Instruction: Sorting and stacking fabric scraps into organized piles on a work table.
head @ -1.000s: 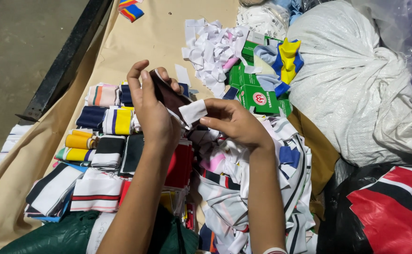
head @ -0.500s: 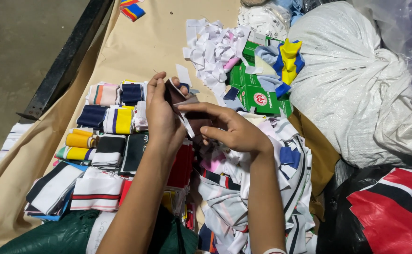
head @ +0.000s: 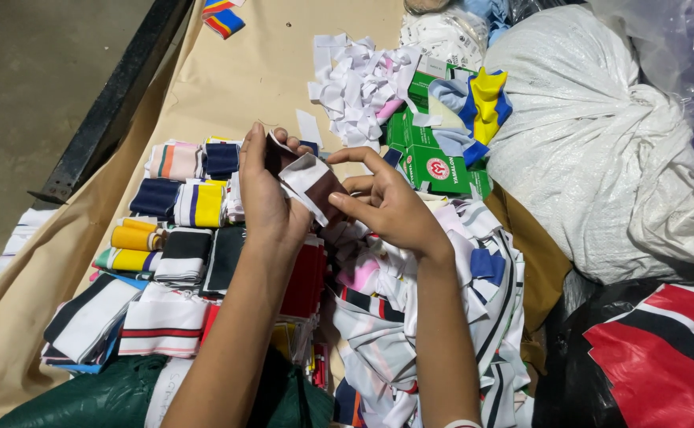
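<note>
My left hand (head: 263, 194) grips a small dark maroon fabric piece (head: 325, 186) with a white paper strip (head: 303, 176) laid across it. My right hand (head: 386, 208) pinches the right edge of the same piece, thumb and forefinger on the white strip. Both hands hover over a heap of striped knit fabric pieces (head: 398, 317). Left of the hands lie folded striped collars and cuffs (head: 176, 206) in rows, navy, yellow, white and black.
A pile of white paper strips (head: 359, 79) lies beyond the hands, with green cardboard boxes (head: 434, 162) and a yellow-blue fabric piece (head: 485, 103). A large white woven sack (head: 600, 143) stands at right. Tan cloth (head: 236, 75) covers the surface; a dark rail (head: 113, 103) runs along its left.
The hands have turned the maroon piece and the white strip now lies folded across its front; my right fingers moved from above it to its right edge.
</note>
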